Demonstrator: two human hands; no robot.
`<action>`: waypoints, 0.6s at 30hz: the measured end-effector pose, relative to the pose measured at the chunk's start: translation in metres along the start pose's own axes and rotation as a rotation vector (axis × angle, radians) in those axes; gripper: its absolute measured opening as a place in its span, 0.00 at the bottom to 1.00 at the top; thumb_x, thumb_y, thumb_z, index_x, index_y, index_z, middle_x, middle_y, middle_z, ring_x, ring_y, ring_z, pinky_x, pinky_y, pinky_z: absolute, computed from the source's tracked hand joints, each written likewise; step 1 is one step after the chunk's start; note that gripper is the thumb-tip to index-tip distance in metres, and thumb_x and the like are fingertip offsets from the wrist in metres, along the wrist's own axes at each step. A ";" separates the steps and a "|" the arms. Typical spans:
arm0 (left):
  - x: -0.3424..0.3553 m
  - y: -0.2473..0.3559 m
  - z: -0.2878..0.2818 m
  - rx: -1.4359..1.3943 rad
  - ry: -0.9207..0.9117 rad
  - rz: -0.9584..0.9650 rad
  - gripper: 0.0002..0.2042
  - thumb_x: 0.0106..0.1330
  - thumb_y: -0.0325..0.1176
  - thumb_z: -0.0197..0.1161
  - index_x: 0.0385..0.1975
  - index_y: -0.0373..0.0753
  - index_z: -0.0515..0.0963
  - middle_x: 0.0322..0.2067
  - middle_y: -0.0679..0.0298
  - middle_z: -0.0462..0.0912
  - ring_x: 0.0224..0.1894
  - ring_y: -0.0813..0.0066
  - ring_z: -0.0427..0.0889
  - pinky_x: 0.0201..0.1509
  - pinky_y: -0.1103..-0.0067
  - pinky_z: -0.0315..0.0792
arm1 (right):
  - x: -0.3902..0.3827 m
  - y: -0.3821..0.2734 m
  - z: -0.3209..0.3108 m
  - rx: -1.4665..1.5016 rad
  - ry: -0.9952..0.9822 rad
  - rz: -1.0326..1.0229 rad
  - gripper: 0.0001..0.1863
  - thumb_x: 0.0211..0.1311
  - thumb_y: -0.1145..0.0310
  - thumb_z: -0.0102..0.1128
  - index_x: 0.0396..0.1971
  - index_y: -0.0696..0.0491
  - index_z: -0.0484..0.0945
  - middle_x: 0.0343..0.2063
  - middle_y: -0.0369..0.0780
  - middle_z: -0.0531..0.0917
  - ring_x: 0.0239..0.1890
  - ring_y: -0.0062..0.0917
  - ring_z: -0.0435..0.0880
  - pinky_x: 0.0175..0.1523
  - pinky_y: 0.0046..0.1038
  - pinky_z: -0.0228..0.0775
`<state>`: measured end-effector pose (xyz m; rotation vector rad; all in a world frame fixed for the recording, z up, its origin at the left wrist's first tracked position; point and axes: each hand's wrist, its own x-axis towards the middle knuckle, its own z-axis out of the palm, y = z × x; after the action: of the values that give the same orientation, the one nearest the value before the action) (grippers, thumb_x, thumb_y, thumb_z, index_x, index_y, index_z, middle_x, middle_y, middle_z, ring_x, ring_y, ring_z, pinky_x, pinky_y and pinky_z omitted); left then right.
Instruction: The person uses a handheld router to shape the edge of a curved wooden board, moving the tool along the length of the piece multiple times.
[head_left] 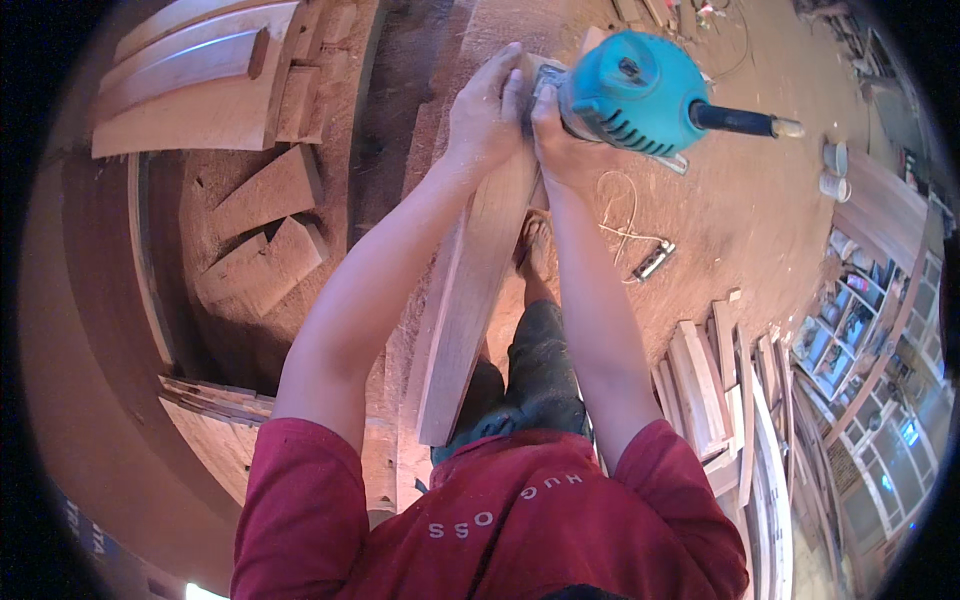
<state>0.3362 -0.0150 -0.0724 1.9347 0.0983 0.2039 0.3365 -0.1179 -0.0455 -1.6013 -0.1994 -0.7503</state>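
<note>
A long pale wooden board (458,330) runs from near my body up through the middle of the view. At its far end is a turquoise power tool (640,90) with a grey base and a black part sticking out to the right. My left hand (485,115) curls over the board's left side, close beside the tool's base. My right hand (565,150) grips the tool low on its near side, thumb against the base. The part of the tool touching the wood is mostly hidden by my hands and its housing.
Wooden offcuts (265,190) and stacked shaped pieces (185,75) lie left. My bare foot (530,240) stands below the board. A power strip with cord (655,260) lies on the dusty floor (740,220). Timber strips (695,380), small buckets (835,158) and framed panels (855,320) are at right.
</note>
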 end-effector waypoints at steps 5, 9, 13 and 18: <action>0.002 0.001 0.002 -0.047 -0.043 -0.052 0.19 0.77 0.35 0.54 0.63 0.36 0.76 0.62 0.49 0.79 0.64 0.51 0.79 0.68 0.66 0.72 | 0.008 0.011 -0.006 -0.238 0.015 -0.151 0.33 0.49 0.72 0.79 0.55 0.63 0.73 0.47 0.45 0.83 0.46 0.31 0.85 0.54 0.33 0.80; 0.003 0.007 -0.002 0.062 -0.091 -0.062 0.20 0.76 0.33 0.52 0.65 0.36 0.75 0.62 0.48 0.79 0.64 0.50 0.79 0.67 0.66 0.73 | 0.001 0.040 -0.012 -0.281 0.032 0.033 0.50 0.38 0.42 0.81 0.57 0.59 0.72 0.46 0.42 0.83 0.46 0.35 0.85 0.51 0.37 0.80; 0.003 0.003 -0.003 0.076 -0.097 -0.058 0.20 0.76 0.32 0.52 0.66 0.36 0.74 0.61 0.46 0.80 0.63 0.49 0.80 0.67 0.66 0.73 | -0.003 0.058 -0.011 -0.344 0.010 0.016 0.54 0.33 0.35 0.84 0.56 0.58 0.73 0.47 0.42 0.83 0.47 0.37 0.85 0.51 0.39 0.79; 0.004 0.013 -0.001 0.106 -0.101 -0.092 0.22 0.75 0.32 0.53 0.67 0.37 0.73 0.60 0.45 0.80 0.62 0.52 0.81 0.66 0.67 0.74 | 0.005 0.070 -0.012 -0.292 0.031 -0.060 0.52 0.32 0.37 0.86 0.53 0.59 0.76 0.47 0.44 0.83 0.47 0.38 0.85 0.52 0.39 0.78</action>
<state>0.3392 -0.0186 -0.0594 2.0375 0.1327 0.0402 0.3733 -0.1442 -0.1000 -1.8650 -0.1198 -0.8810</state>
